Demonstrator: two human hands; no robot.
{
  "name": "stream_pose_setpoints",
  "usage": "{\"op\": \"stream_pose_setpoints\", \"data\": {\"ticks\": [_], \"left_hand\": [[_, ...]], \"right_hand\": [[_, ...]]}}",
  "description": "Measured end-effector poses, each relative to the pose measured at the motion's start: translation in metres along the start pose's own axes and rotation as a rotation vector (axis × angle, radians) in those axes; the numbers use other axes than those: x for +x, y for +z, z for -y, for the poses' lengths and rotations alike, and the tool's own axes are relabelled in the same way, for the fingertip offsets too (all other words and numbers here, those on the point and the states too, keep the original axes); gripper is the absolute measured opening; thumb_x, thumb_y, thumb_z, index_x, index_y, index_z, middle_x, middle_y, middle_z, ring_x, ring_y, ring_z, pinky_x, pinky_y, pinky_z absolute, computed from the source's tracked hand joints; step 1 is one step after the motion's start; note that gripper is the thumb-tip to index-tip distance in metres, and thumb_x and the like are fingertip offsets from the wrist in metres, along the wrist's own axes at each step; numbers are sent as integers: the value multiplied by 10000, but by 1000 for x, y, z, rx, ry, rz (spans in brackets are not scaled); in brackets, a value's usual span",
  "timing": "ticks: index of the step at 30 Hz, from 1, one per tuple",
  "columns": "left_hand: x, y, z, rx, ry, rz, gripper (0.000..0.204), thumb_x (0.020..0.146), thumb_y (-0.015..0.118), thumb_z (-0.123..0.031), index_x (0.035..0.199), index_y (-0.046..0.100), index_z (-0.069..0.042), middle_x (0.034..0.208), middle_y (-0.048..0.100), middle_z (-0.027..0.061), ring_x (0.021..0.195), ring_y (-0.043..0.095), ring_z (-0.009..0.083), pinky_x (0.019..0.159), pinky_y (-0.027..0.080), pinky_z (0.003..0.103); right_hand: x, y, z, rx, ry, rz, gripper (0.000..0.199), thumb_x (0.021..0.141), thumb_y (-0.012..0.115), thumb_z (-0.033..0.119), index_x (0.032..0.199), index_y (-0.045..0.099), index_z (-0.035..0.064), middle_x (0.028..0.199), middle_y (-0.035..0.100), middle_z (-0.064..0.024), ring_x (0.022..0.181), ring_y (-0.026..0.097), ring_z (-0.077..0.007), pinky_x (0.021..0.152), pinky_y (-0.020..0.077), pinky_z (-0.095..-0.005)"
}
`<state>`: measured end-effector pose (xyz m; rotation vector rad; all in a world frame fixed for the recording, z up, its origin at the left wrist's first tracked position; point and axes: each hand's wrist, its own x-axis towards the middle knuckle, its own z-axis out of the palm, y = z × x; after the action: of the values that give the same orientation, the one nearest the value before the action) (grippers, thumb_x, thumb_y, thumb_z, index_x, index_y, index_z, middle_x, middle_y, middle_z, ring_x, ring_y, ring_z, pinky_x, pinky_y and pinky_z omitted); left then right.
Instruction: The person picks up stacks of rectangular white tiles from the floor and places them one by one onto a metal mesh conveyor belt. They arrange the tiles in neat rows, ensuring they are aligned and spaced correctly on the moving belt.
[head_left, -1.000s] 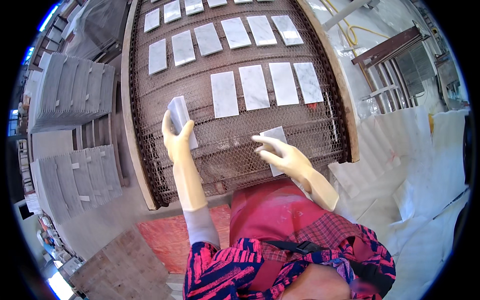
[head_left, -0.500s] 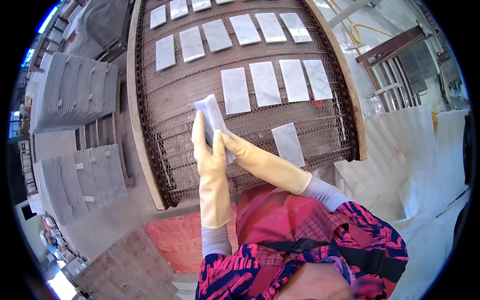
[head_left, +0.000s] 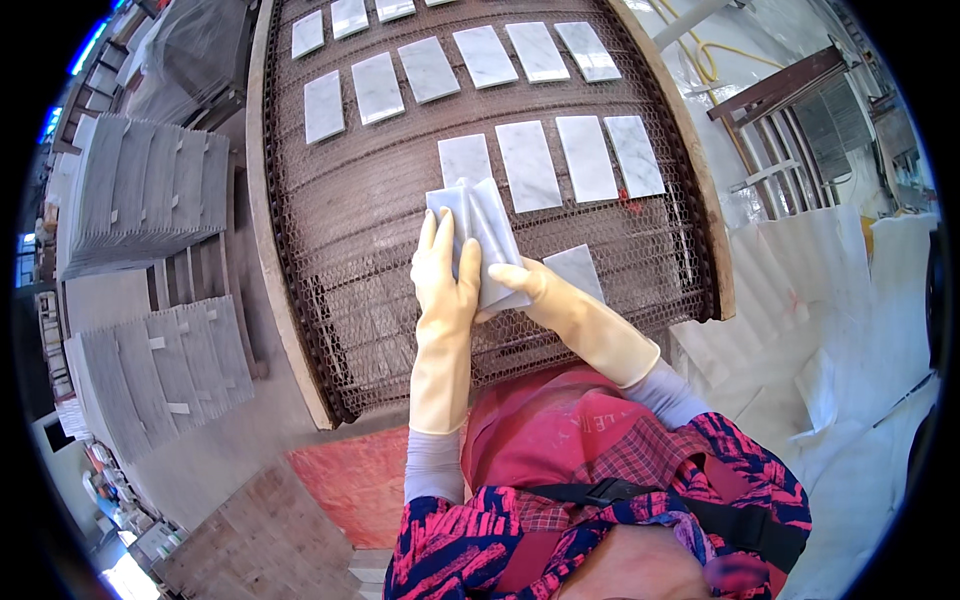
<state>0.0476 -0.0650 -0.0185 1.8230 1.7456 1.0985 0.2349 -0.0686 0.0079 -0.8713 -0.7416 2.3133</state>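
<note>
Several thin white-grey marble tiles (head_left: 500,236) are held together above the mesh belt (head_left: 380,290), their faces slightly fanned apart. My left hand (head_left: 446,262), in a cream rubber glove, closes round their left side, fingers along the left tile and thumb on its near face. From the right, my right hand (head_left: 528,284), gloved alike, grips the lower right corner with its thumb on top. The held tiles partly cover a marble tile (head_left: 463,158) lying beyond them. Another loose tile (head_left: 576,268) lies just past my right hand, which hides part of it.
Rows of similar marble tiles (head_left: 487,57) lie farther up the belt, between wooden side rails (head_left: 290,365). Stacks of grey sheets (head_left: 165,365) stand at left. Metal frames (head_left: 785,140) and white plastic sheeting (head_left: 830,300) are at right. A red board (head_left: 365,485) lies near me.
Both hands have shifted right with the tiles. The tiles, pressed into a narrow bundle before, are now spread apart with their faces showing more. My right hand has moved to their lower right corner.
</note>
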Motion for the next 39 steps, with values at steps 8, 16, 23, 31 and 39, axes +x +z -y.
{"op": "stream_pose_setpoints", "data": {"ticks": [8,16,23,31,39], "left_hand": [[76,15,36,615,-244,56,614,1047,689,-393,1553,568,-68,1575,547,299,1152,696,456,1036,586,545],[81,21,52,750,-192,52,648,1022,710,-439,1546,571,-83,1565,567,277,1258,677,447,1052,575,534],[-24,1,-74,-327,-589,389,774,976,750,-374,1664,453,-181,1607,525,249,1449,544,413,1194,462,489],[-36,-15,-65,-348,-463,199,860,881,848,-298,1624,472,-85,1661,450,246,1534,458,391,1259,397,484],[70,-57,19,140,-597,-178,750,959,806,-204,1617,466,-84,1711,381,222,1489,494,413,1240,457,539]], "right_hand": [[-61,-20,-28,78,-1,16,934,962,690,624,1538,476,-80,1368,689,-266,1141,749,-336,963,616,-430],[-81,-23,-41,62,22,-61,935,971,685,631,1558,469,-64,1417,666,-242,1205,717,-318,1030,581,-436],[-72,15,-19,-65,-18,-112,795,1020,714,484,1580,459,-19,1446,639,-160,1305,644,-246,1119,507,-413],[-61,26,-35,-205,150,-41,633,1034,737,339,1547,519,41,1395,670,-90,1308,623,-181,1092,511,-370],[-75,22,-52,-279,165,-120,603,1037,713,314,1540,549,24,1395,712,-118,1271,665,-218,1113,503,-373]]}}
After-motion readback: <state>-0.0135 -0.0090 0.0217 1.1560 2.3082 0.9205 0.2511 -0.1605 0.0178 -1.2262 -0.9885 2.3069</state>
